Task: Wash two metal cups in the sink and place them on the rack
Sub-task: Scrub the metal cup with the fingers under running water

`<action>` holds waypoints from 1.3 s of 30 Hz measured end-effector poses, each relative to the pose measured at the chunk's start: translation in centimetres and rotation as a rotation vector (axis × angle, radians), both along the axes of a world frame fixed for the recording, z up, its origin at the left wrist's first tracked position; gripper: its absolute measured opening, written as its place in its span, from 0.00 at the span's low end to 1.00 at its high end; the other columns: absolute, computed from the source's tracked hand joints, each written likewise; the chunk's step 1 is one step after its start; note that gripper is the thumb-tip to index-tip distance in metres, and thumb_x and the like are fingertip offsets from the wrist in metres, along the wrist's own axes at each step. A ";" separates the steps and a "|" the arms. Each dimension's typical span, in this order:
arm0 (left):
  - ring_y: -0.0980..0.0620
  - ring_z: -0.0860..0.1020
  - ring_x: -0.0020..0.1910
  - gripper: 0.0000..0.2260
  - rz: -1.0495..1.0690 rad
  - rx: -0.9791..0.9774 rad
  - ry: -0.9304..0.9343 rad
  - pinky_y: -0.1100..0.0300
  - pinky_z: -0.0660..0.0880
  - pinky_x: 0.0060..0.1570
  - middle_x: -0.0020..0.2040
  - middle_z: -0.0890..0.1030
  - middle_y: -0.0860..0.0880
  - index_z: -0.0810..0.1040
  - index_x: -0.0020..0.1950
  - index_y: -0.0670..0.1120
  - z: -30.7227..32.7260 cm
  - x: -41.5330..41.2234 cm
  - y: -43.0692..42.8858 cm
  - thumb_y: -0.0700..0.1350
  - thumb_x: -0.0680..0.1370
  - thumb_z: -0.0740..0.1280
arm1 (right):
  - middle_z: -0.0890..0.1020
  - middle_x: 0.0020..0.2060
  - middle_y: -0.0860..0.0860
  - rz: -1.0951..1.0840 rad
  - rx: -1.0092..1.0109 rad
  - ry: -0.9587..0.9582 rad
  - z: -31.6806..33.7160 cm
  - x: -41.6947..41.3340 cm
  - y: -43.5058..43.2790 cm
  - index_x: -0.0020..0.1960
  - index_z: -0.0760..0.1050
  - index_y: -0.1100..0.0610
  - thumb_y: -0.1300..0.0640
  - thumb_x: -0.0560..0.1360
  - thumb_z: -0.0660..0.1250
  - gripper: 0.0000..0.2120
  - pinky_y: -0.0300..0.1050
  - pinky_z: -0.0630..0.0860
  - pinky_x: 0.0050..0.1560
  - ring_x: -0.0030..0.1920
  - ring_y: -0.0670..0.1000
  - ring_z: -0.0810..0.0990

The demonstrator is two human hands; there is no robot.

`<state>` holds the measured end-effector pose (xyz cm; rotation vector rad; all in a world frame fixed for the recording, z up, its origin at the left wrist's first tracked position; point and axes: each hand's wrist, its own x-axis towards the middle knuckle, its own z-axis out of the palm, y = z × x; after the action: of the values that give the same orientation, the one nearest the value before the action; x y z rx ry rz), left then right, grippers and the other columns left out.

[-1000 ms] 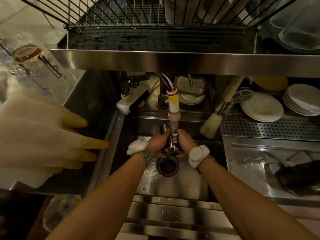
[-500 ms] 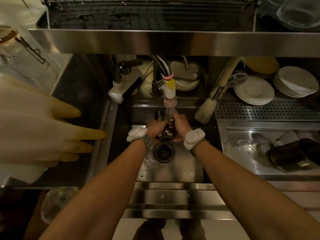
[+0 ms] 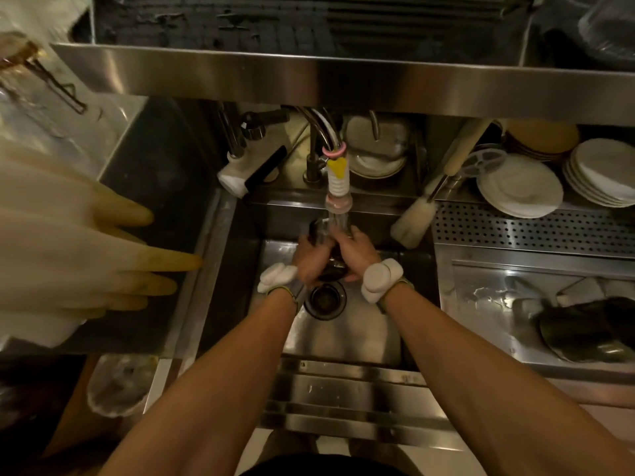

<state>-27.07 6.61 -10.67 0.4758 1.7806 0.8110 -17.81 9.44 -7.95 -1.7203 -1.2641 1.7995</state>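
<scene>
1. Since a second ago, the rack point(image 3: 240, 25) is being pushed toward the top of the view by a downward tilt of the head, while the hands are being kept at the same spot under the tap nozzle point(image 3: 338, 197).
2. The left hand point(image 3: 309, 261) is being wrapped round the left side of the metal cup point(image 3: 331, 273), fingers curled.
3. The right hand point(image 3: 355, 257) is being clamped on the cup's right side, fingers reaching up toward the nozzle.
4. The cup is being held between both palms, just above the drain point(image 3: 324, 298) and clear of the sink point(image 3: 343, 341) floor, with water being run over it.
5. Both forearms are being stretched forward over the sink's front edge, converging at the cup.
6. Room is being limited by the basin walls on either side. It is also being limited by the brush point(image 3: 412, 223) leaning into the back right corner near the right hand, and by the steel shelf edge point(image 3: 343, 80) above the tap.
7. Rubber gloves point(image 3: 86, 255) are being hung at the left, well apart from the hands.
</scene>
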 end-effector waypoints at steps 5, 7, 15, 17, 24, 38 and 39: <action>0.44 0.78 0.58 0.31 0.000 0.100 0.050 0.44 0.73 0.62 0.60 0.80 0.44 0.76 0.62 0.49 0.1 -0.5 0.0 0.65 0.67 0.57 | 0.75 0.60 0.52 -0.102 -0.003 -0.011 0.0 0.4 0.6 0.71 0.62 0.55 0.50 0.77 0.61 0.25 0.55 0.76 0.58 0.58 0.60 0.78; 0.47 0.76 0.60 0.23 0.047 0.127 0.004 0.47 0.72 0.64 0.63 0.77 0.48 0.73 0.66 0.48 0.3 -1.2 -0.2 0.58 0.76 0.59 | 0.76 0.58 0.56 -0.148 -0.030 0.044 -0.3 0.6 1.0 0.65 0.65 0.55 0.55 0.77 0.62 0.18 0.60 0.78 0.55 0.53 0.60 0.79; 0.46 0.82 0.54 0.34 0.065 0.094 -0.152 0.46 0.77 0.59 0.56 0.83 0.48 0.77 0.62 0.54 0.6 -1.5 -0.4 0.69 0.60 0.69 | 0.79 0.58 0.55 -0.131 0.174 -0.085 -1.0 0.6 0.2 0.65 0.69 0.56 0.50 0.76 0.66 0.21 0.61 0.79 0.52 0.56 0.60 0.80; 0.45 0.80 0.57 0.36 0.079 0.112 -0.111 0.45 0.75 0.60 0.60 0.81 0.48 0.73 0.64 0.58 -1.0 -1.3 0.0 0.72 0.60 0.64 | 0.75 0.62 0.49 -0.139 0.070 -0.013 -0.9 0.6 0.0 0.75 0.56 0.52 0.46 0.76 0.66 0.33 0.54 0.81 0.43 0.58 0.60 0.79; 0.50 0.83 0.43 0.18 0.063 0.010 -0.384 0.56 0.80 0.38 0.47 0.84 0.47 0.80 0.54 0.49 1.9 -1.2 -0.7 0.61 0.76 0.62 | 0.68 0.71 0.55 -0.254 -0.210 0.183 -1.3 0.9 -0.1 0.77 0.49 0.44 0.44 0.72 0.68 0.40 0.55 0.82 0.40 0.60 0.63 0.77; 0.45 0.78 0.62 0.18 -0.054 0.177 -0.043 0.44 0.73 0.64 0.64 0.78 0.45 0.71 0.70 0.52 1.0 -1.1 0.0 0.50 0.81 0.59 | 0.81 0.50 0.54 -0.051 -0.053 -0.086 -1.3 0.7 0.7 0.52 0.76 0.55 0.37 0.71 0.66 0.22 0.47 0.78 0.47 0.45 0.53 0.80; 0.46 0.77 0.63 0.17 -0.062 0.189 -0.033 0.46 0.71 0.66 0.65 0.78 0.45 0.72 0.70 0.52 1.0 -1.3 0.1 0.50 0.81 0.59 | 0.81 0.50 0.54 -0.057 -0.100 -0.030 -1.3 0.6 0.6 0.54 0.75 0.55 0.38 0.70 0.67 0.23 0.45 0.78 0.43 0.44 0.52 0.80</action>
<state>-28.36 6.71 -9.69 0.6344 1.6587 0.9428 -17.26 10.05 -9.25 -1.8243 -1.1422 1.8384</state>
